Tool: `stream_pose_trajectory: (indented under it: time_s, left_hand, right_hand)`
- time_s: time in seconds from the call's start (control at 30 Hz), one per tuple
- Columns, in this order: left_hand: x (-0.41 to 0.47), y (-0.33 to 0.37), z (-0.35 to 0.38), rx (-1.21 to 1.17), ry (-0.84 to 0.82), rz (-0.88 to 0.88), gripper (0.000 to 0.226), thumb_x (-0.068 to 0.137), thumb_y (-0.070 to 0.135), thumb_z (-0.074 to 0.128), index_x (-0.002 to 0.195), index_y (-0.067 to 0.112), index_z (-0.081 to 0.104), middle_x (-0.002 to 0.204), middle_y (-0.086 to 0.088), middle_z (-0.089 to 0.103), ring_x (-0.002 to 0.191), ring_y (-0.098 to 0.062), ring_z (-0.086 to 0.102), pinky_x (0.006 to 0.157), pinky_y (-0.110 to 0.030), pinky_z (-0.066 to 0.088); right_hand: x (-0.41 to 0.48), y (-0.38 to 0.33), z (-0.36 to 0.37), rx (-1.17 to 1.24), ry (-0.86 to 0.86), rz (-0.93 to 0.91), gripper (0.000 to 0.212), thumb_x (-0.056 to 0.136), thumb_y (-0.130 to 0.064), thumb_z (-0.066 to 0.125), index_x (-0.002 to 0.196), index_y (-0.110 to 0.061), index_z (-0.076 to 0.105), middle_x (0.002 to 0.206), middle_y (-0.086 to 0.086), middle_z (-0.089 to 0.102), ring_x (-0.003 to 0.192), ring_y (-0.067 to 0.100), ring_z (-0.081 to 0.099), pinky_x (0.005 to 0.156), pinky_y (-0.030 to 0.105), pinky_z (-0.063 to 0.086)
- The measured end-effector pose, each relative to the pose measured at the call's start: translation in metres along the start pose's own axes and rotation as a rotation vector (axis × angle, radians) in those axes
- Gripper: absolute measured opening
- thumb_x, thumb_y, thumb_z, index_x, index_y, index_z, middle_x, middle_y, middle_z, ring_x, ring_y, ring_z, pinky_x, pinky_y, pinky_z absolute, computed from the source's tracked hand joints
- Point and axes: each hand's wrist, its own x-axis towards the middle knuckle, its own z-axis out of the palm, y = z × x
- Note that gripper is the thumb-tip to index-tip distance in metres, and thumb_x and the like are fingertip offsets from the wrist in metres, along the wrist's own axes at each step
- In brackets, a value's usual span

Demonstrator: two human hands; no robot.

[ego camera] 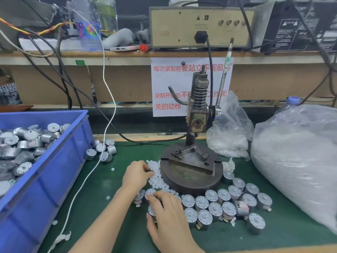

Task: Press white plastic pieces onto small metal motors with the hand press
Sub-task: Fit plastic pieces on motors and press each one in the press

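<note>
The paper sign behind the hand press carried red Chinese writing. The top line read "每次录制前要站立平视前", with its end crossed by the lever. Below came "录制开始后不", then a stretch hidden by the press column, and "关的动作" at the bottom. The beige box on the shelf had labels too small to read.

My left hand pinched at the white plastic pieces heaped against the press base, though the pinched piece was too small to make out. My right hand curled thumb and fingers round one motor, which it mostly covered, among the motors standing on the green desk. The blue crate of motors was cut off at the left.
</note>
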Motion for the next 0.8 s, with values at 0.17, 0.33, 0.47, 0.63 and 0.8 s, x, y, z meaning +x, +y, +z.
stream_pose_trajectory:
  time_s: [0.17,0.33,0.47,0.63,0.8]
  left_hand:
    - [-0.002,0.004,0.0,0.036,0.006,-0.014,0.022,0.086,0.02,0.065,0.068,0.021,0.05,0.082,0.001,0.054,0.079,-0.019,0.05,0.068,-0.029,0.043]
    - [-0.01,0.002,-0.004,-0.003,0.052,0.013,0.023,0.087,0.017,0.062,0.07,0.02,0.048,0.081,0.003,0.053,0.08,-0.018,0.051,0.069,-0.028,0.041]
    - [-0.022,-0.011,-0.023,-0.136,0.161,0.012,0.018,0.085,0.01,0.062,0.072,0.016,0.052,0.071,0.004,0.054,0.071,-0.015,0.052,0.063,-0.025,0.038]
    - [-0.068,-0.05,-0.032,-0.184,0.26,0.016,0.017,0.084,0.006,0.063,0.078,0.017,0.052,0.074,0.007,0.055,0.07,-0.01,0.051,0.06,-0.018,0.034]
    - [-0.088,-0.07,-0.025,-0.119,0.234,0.159,0.027,0.084,0.009,0.065,0.07,0.027,0.05,0.071,0.014,0.05,0.072,-0.006,0.047,0.065,-0.015,0.032]
  right_hand:
    - [-0.001,-0.002,-0.004,0.011,-0.014,0.018,0.048,0.055,-0.03,0.079,0.101,-0.021,0.07,0.095,-0.006,0.064,0.085,0.011,0.063,0.081,0.02,0.046]
    - [-0.002,-0.003,-0.006,0.03,-0.02,0.027,0.045,0.058,-0.03,0.077,0.101,-0.021,0.069,0.094,-0.006,0.064,0.085,0.012,0.063,0.084,0.02,0.038]
    - [-0.003,-0.001,-0.006,0.047,-0.001,0.017,0.045,0.056,-0.028,0.079,0.1,-0.02,0.069,0.093,-0.006,0.064,0.086,0.009,0.06,0.083,0.018,0.038]
    - [-0.003,0.002,-0.009,0.151,0.035,0.057,0.036,0.067,-0.019,0.069,0.103,-0.014,0.068,0.098,-0.001,0.064,0.093,0.006,0.045,0.084,0.019,0.037]
    - [0.009,-0.01,-0.013,0.378,0.021,0.185,0.029,0.081,-0.014,0.057,0.11,-0.011,0.064,0.107,-0.004,0.056,0.101,0.005,0.044,0.09,0.019,0.034]
